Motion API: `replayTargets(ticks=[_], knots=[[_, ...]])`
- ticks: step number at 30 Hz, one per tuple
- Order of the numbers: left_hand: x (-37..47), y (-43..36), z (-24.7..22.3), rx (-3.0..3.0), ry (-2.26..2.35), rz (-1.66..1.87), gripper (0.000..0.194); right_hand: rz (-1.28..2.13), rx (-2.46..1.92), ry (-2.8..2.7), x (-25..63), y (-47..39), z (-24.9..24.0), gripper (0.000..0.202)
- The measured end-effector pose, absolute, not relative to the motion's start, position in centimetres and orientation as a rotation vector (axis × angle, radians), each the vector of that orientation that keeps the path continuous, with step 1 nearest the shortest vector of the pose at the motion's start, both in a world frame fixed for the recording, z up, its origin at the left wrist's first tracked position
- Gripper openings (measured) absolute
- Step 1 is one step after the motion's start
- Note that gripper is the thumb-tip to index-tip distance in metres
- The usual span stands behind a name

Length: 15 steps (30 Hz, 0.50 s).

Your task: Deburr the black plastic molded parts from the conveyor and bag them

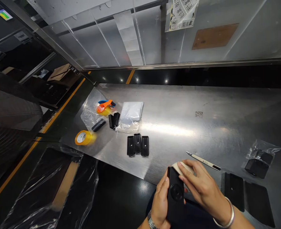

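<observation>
My left hand (pixel 161 200) is wrapped round a long black rectangular housing (pixel 175 208) that has a round ringed recess on its face. In the fingers of my right hand (pixel 204 186) is a cream-coloured cloth or soft pad (pixel 183 168), pressed against the housing's upper end. Both hands are just off the front edge of the metal table (pixel 169 105). Beyond them lies a craft knife (pixel 204 160) with a pale handle. Three small black trays (pixel 137 143) stand side by side on the table, left of the knife.
At the left are a yellow tape roll (pixel 83 137), an orange tape dispenser (pixel 104 106), small black parts (pixel 113 120) and white plastic bags (pixel 131 111). At the right lie a bagged black part (pixel 258 163) and flat black panels (pixel 258 198). Plastic-wrapped material (pixel 47 190) sits lower left.
</observation>
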<state>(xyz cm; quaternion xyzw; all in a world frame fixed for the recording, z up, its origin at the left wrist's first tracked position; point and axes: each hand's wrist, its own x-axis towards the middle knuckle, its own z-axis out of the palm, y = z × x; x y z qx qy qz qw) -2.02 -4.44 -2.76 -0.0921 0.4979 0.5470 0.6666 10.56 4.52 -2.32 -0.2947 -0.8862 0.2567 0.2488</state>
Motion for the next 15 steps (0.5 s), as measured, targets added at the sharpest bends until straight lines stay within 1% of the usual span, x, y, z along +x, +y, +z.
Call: replayTargets(ticks=[3,6,9,15], knots=[[-2.0,-4.6,-2.9,-0.188,1.132,1.261,0.047,0.731,-0.755,-2.453,10.8,4.7,-2.0,0.041],[-1.8,-4.5,-2.9,-0.166,1.070,1.190,0.056,0.677,-0.795,-2.438,11.4,4.9,-1.9,0.041],[-1.7,-4.2,-2.8,-0.213,1.062,1.158,0.061,0.716,-0.777,-2.473,12.2,5.0,-2.1,0.043],[-1.8,-3.8,-2.7,-0.232,1.015,1.129,0.057,0.707,-0.807,-2.483,13.1,4.8,-2.4,0.044]])
